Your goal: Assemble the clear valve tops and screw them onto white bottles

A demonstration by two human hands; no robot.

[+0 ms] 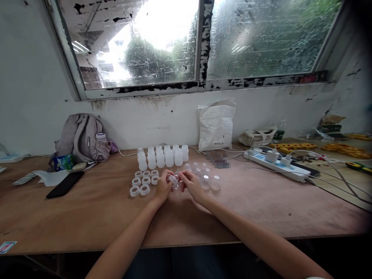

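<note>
The place looked like a modest workshop. A long brown wooden worktable [87,224] bore rows of translucent white plastic bottles [169,158], pale plastic rings [146,183] and a white power strip [277,167], beneath a grimy metal-framed window [203,42].

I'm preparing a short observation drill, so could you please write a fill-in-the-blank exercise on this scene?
1. The black phone lies to the ____ (left or right) of the pale rings.
2. The left hand holds a ____ (clear or black) plastic piece, with the right hand close beside it.
3. The white bottles stand ____ (nearer to or farther from) the wall than the rings.
4. Of the backpack and the power strip, the ____ is farther left.

Missing words: left; clear; nearer to; backpack.
</note>
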